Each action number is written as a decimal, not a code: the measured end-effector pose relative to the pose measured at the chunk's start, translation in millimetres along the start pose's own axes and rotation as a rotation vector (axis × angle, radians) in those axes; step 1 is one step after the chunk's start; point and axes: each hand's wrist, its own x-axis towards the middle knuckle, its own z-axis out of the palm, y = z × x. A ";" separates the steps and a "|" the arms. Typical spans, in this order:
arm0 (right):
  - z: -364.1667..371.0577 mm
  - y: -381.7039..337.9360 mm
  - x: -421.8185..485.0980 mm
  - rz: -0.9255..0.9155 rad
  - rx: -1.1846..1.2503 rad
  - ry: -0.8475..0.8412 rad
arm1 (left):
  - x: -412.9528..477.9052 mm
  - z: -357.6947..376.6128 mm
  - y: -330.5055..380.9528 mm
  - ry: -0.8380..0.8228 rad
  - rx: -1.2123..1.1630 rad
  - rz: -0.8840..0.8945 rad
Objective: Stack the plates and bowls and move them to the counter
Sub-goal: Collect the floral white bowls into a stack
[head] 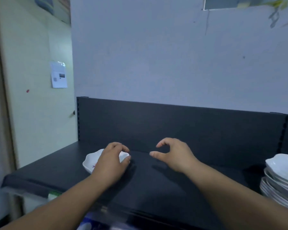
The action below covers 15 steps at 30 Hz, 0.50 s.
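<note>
A small white dish (90,161) with a wavy rim and a red flower print lies on the dark counter (156,188), left of centre. My left hand (111,161) is laid over its right side with the fingers curled on the rim. My right hand (175,155) hovers over bare counter to the right of the dish, thumb and fingers apart in an open curl, holding nothing. At the right edge stands a stack of white plates and bowls (283,178) with the same flower print, tilted and partly cut off by the frame.
A dark back panel (181,127) rises behind the counter, with a pale wall above it. A cream wall with a paper notice (58,75) closes off the left side. The counter's front edge runs along the bottom.
</note>
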 end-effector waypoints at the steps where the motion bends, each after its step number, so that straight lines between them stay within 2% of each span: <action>1: 10.4 -4.7 5.4 -0.006 -0.001 -0.019 | 2.9 -6.1 -12.4 0.016 0.012 -0.041; 4: 39.5 -15.8 18.8 -0.007 0.009 -0.066 | 10.7 -19.3 -46.2 0.032 0.102 -0.136; 7: 63.9 -21.5 27.7 -0.006 0.023 -0.114 | 13.6 -25.9 -68.9 -0.022 0.200 -0.238; 15: 105.7 -27.8 42.2 0.076 0.092 -0.188 | 17.9 -28.7 -98.3 -0.139 0.085 -0.358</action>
